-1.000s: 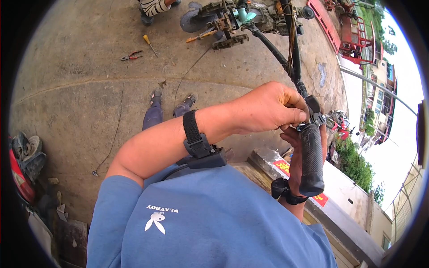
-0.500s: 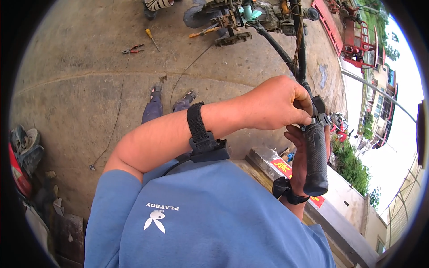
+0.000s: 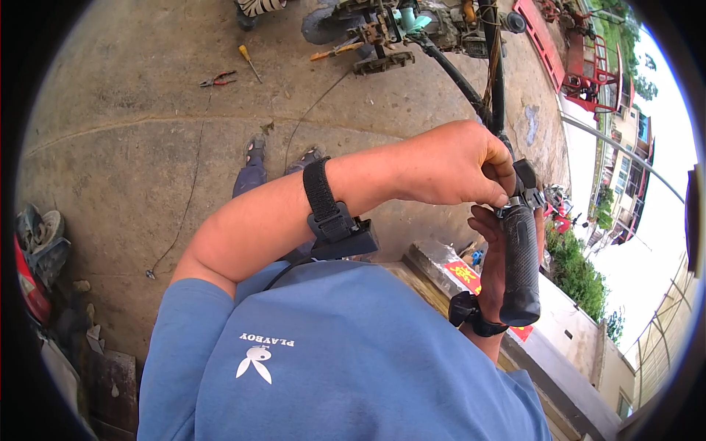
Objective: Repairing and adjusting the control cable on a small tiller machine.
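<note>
A black ribbed handlebar grip [image 3: 521,272] points down toward me on the right. Just above it sits a metal-and-black lever clamp [image 3: 528,192] on the bar. My left hand [image 3: 465,167] reaches across from the left, thumb and forefinger pinched at the clamp; whatever small part lies between them is hidden. Behind the handlebar, my right hand [image 3: 491,253] curls round its underside, fingertips showing left of it and part of the hand to its right. The dark handlebar tube [image 3: 497,95] runs up and away to a greasy machine [image 3: 412,33].
Pliers with red handles [image 3: 218,79] and a yellow-handled screwdriver [image 3: 250,63] lie on the concrete floor. A thin cable [image 3: 193,191] trails on the left. A low ledge [image 3: 441,279] stands at my right, a red metal frame [image 3: 592,81] farther off. Another person's foot [image 3: 247,18] shows at the top.
My left forearm has shifted slightly, its wrist strap a little up and left. The grip's end sits slightly lower; both hands stay at the clamp.
</note>
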Action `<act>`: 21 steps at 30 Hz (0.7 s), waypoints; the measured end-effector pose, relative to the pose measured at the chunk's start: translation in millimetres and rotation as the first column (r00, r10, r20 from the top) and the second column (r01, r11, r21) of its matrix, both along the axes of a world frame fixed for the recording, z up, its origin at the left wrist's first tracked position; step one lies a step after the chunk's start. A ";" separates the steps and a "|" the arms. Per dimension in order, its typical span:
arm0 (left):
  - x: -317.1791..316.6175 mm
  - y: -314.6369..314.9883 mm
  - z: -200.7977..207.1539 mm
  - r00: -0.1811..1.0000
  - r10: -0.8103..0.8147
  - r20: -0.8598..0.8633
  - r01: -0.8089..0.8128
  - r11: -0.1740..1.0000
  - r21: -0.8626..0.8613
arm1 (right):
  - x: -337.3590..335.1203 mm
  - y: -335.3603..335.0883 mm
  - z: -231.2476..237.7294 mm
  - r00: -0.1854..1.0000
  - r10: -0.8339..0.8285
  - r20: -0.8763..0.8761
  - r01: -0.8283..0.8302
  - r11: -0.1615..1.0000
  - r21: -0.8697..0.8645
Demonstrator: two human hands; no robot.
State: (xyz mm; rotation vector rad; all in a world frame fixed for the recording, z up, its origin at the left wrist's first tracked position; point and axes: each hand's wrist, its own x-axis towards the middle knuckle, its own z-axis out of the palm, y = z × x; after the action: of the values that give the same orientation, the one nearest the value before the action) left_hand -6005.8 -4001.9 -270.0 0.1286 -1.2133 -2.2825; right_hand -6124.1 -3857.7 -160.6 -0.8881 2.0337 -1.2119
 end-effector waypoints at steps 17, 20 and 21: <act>-0.1 -6.9 8.8 0.997 0.068 0.040 -0.059 0.980 -0.188 | -1.2 -2.9 1.3 0.997 -0.035 0.070 0.034 0.999 0.020; 4.4 -7.2 12.4 0.994 0.094 0.058 -0.079 0.973 -0.217 | -2.3 -0.5 0.0 1.000 -0.003 0.021 0.003 1.000 0.012; 4.2 -7.3 11.7 0.994 0.094 0.058 -0.080 0.973 -0.217 | -2.3 -0.4 0.1 0.999 -0.007 0.035 0.007 1.000 0.006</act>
State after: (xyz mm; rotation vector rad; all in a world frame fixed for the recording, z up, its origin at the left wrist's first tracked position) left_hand -6001.6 -4009.2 -258.3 0.1766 -1.4511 -2.0723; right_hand -6126.4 -3858.0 -160.5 -0.8525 2.0133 -1.2167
